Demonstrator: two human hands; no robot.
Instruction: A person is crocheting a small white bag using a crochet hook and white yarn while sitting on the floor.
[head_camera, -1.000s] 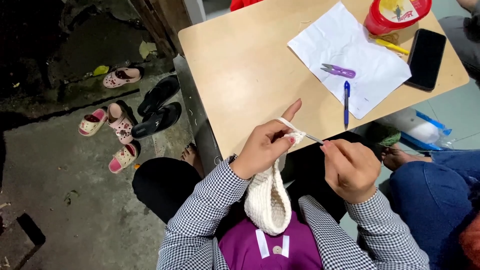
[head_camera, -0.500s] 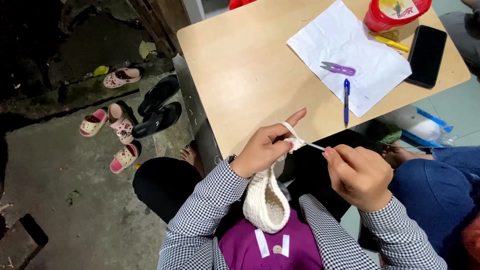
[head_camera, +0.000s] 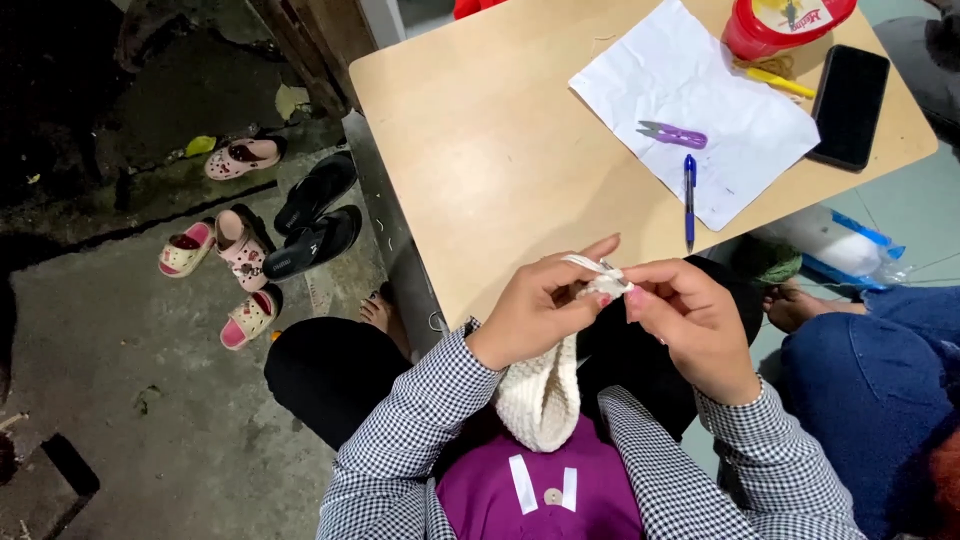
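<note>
Head view, looking down: the left hand (head_camera: 535, 315) pinches the top edge of a cream crocheted piece (head_camera: 541, 395), thumb and fingers closed on it while the index finger sticks out straight, seemingly to keep the white yarn (head_camera: 592, 266) taut over it. The right hand (head_camera: 690, 320) is curled almost shut just beside it, fingertips meeting the left hand's at the work; it probably grips a hook, but the tool is too hidden to be sure. The crocheted piece hangs from the left hand down over the lap, just off the near edge of the wooden table (head_camera: 500, 160), so both hands work in the air, not on the surface. Further out on the table lie a white sheet of paper (head_camera: 700, 100) with purple thread snips (head_camera: 673, 133) and a blue pen (head_camera: 689, 195) on it, within reach of the right hand, then a black phone (head_camera: 850, 105) and a red tub (head_camera: 785, 22). Several sandals (head_camera: 250, 250) sit on the floor to the left.
</note>
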